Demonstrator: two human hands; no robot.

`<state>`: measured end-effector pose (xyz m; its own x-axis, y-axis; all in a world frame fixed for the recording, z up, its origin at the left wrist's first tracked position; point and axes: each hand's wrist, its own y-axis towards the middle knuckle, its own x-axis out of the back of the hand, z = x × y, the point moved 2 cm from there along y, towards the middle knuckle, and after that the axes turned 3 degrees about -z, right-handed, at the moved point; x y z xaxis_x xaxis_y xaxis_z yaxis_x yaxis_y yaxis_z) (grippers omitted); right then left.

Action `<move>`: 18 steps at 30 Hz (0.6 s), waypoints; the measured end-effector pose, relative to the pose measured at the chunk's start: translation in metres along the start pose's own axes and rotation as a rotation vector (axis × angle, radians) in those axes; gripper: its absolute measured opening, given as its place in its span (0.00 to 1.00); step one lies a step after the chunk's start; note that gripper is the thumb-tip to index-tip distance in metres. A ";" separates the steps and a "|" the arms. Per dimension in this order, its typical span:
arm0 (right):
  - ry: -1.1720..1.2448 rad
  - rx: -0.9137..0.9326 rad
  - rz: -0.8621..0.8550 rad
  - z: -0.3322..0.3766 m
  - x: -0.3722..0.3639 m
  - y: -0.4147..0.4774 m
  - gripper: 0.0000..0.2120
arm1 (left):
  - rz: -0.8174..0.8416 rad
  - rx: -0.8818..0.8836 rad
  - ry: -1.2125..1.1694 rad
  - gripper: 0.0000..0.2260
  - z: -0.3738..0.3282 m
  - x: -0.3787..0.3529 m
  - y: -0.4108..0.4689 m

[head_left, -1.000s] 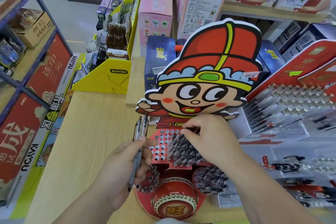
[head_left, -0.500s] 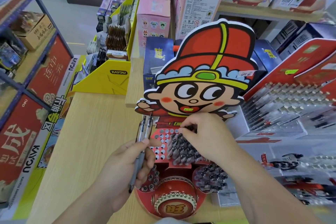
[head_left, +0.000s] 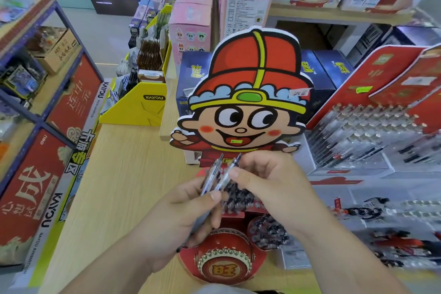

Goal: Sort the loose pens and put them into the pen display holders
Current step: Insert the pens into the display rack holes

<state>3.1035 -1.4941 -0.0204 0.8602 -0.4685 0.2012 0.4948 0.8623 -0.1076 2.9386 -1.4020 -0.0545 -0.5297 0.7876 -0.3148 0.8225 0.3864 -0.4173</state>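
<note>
Pinching with right hand [head_left: 269, 188] fingers [head_left: 235, 172] one pen [head_left: 234, 162], gripping second pen [head_left: 216, 167] in left hand [head_left: 176, 219], at 12 o'clock of the holder [head_left: 226, 267]; ideally sliding it straight out, then seating upright in a free hole

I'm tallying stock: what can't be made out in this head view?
Head view:
Number of pens held by left hand and right hand: blurred, overlapped by fingers.
Upper slots of the cartoon display holder: hidden behind both hands.
Green sticker on its mouth: print too small.
Pen racks at right: smeared by blur, cut by the edge.
</note>
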 end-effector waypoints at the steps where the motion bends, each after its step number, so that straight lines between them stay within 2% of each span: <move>1: 0.060 -0.009 0.013 0.000 0.001 -0.001 0.03 | 0.009 -0.003 0.000 0.10 0.000 -0.001 0.000; 3: 0.150 -0.030 0.046 0.001 0.005 -0.004 0.03 | 0.028 -0.008 0.001 0.11 0.000 -0.004 0.000; 7: 0.157 -0.060 0.068 -0.002 0.012 -0.005 0.07 | 0.023 -0.011 0.002 0.14 0.002 -0.005 0.000; 11: 0.178 -0.038 0.029 0.000 0.015 -0.002 0.03 | -0.021 -0.016 -0.035 0.13 0.003 -0.002 0.001; 14: 0.202 0.043 -0.079 0.010 0.022 0.005 0.03 | -0.124 -0.023 -0.096 0.12 0.006 0.006 0.005; 18: 0.130 0.173 -0.261 0.022 0.034 0.015 0.08 | -0.296 -0.006 -0.131 0.16 0.014 0.024 0.010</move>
<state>3.1372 -1.4927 0.0061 0.7215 -0.6886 0.0729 0.6817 0.7248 0.0998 2.9307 -1.3862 -0.0783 -0.7682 0.5722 -0.2871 0.6293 0.5928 -0.5025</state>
